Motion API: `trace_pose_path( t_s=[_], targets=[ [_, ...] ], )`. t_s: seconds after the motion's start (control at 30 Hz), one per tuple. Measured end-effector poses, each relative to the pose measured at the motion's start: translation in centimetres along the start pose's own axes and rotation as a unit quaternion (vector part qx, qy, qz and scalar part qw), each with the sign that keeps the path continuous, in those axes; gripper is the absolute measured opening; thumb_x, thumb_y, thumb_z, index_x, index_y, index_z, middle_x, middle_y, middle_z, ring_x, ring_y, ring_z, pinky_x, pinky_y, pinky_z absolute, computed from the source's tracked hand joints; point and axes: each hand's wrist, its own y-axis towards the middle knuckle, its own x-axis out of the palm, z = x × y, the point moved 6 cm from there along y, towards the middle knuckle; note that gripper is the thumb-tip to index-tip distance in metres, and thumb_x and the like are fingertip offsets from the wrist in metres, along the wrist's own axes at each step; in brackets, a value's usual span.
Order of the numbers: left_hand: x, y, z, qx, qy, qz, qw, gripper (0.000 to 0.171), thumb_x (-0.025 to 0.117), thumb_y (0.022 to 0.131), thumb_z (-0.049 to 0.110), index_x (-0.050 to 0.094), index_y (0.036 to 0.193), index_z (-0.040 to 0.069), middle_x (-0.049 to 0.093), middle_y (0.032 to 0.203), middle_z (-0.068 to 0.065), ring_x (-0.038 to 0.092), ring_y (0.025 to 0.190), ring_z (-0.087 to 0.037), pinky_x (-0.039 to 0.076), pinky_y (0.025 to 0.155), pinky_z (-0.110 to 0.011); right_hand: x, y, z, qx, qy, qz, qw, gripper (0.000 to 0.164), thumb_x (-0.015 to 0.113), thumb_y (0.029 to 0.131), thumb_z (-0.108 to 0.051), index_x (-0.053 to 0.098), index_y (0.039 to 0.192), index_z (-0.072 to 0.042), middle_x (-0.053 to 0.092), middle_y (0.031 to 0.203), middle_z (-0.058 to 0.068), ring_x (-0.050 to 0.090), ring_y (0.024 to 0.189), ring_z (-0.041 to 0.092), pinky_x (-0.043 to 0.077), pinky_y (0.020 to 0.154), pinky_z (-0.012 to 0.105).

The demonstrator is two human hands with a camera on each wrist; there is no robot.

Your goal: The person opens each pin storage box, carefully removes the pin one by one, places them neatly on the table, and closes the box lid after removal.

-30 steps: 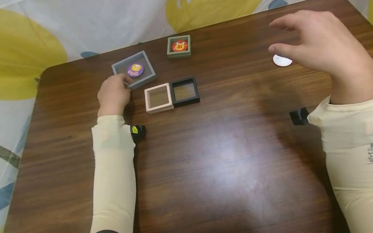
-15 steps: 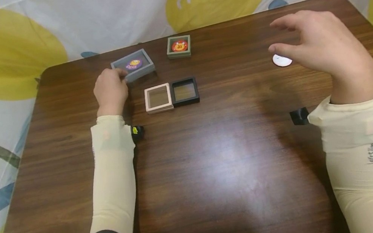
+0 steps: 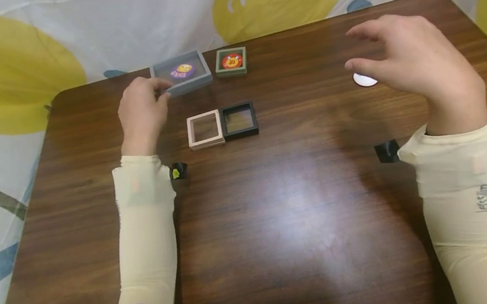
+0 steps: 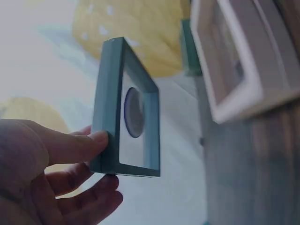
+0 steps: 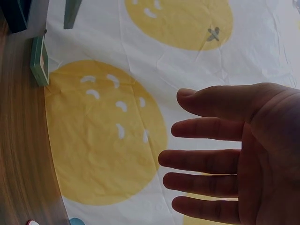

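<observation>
A: What is your left hand [image 3: 141, 110] gripping?

B: Its thumb and fingers pinch one edge of the grey frame [image 3: 193, 83], which you hold tilted above the table [image 3: 312, 125].

A: What is different from half a second ago?

B: You have brought this frame farther right, so now it is near the small green frame [image 3: 232, 73]. Your right hand [image 3: 425, 61] has kept its pose: it is in the air, fingers straight, thumb well apart from them.

A: And what do your frames contain?

B: The grey one has a purple badge [image 3: 183, 70], the green one a red badge [image 3: 231, 61]. Nearer to you, the pink frame [image 3: 207, 142] and the black frame [image 3: 242, 133] lie side by side. A white disc [image 3: 364, 80] is partly hidden by your right hand.
</observation>
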Motion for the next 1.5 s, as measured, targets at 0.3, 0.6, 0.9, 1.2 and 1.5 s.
trace_pose_path(
  t_s=[0.3, 0.6, 0.9, 1.2, 1.5],
  targets=[
    [-1.5, -1.9, 4.7, 0.082, -0.039, 0.021, 0.9956, 0.022, 0.06, 0.093, 0.013, 0.07, 0.112, 0.008, 0.065, 0.113, -0.015, 0.058, 0.1, -0.031, 0.045, 0.088, -0.049, 0.6, 0.1, 0.0, 0.001, -0.01, -0.015, 1.0, 0.055, 0.055, 0.094, -0.034, 0.043, 0.14, -0.005, 0.05, 0.137, 0.025, 0.044, 0.124, 0.047, 0.03, 0.1, 0.064],
    [-1.8, -3.6, 7.3, 0.121, -0.036, 0.023, 0.9917, 0.019, 0.063, 0.09, 0.014, 0.073, 0.107, 0.011, 0.067, 0.109, -0.01, 0.059, 0.089, -0.028, 0.047, 0.075, -0.049, 1.6, 0.6, -0.8, -0.014, -0.019, -0.032, 0.999, 0.056, 0.056, 0.094, -0.033, 0.043, 0.14, -0.005, 0.05, 0.138, 0.024, 0.045, 0.125, 0.046, 0.033, 0.1, 0.063],
    [-0.7, -4.1, 8.5, 0.136, -0.051, -0.006, 0.9894, 0.018, 0.065, 0.09, 0.015, 0.073, 0.106, 0.013, 0.066, 0.107, -0.007, 0.061, 0.09, -0.023, 0.048, 0.076, -0.045, 2.4, 0.8, -1.7, -0.03, -0.031, -0.037, 0.998, 0.052, 0.059, 0.092, -0.03, 0.048, 0.136, -0.005, 0.054, 0.134, 0.024, 0.047, 0.122, 0.045, 0.035, 0.099, 0.062],
    [-0.4, -4.5, 9.4, 0.158, -0.057, -0.008, 0.9858, 0.018, 0.066, 0.088, 0.014, 0.073, 0.104, 0.011, 0.067, 0.103, -0.009, 0.057, 0.091, -0.026, 0.047, 0.079, -0.044, 3.2, 1.0, -2.5, -0.029, -0.031, -0.047, 0.998, 0.054, 0.058, 0.093, -0.032, 0.046, 0.138, -0.004, 0.052, 0.136, 0.025, 0.046, 0.123, 0.045, 0.035, 0.1, 0.063],
    [-0.6, -5.3, 10.1, 0.175, -0.069, -0.003, 0.9821, 0.017, 0.066, 0.088, 0.013, 0.074, 0.102, 0.011, 0.067, 0.101, -0.009, 0.057, 0.09, -0.024, 0.047, 0.079, -0.042, 3.3, 1.6, -3.4, 0.004, 0.023, 0.044, 0.999, 0.037, 0.04, 0.101, -0.029, 0.062, 0.121, -0.007, 0.067, 0.114, 0.019, 0.061, 0.101, 0.041, 0.045, 0.081, 0.06]
  ],
)
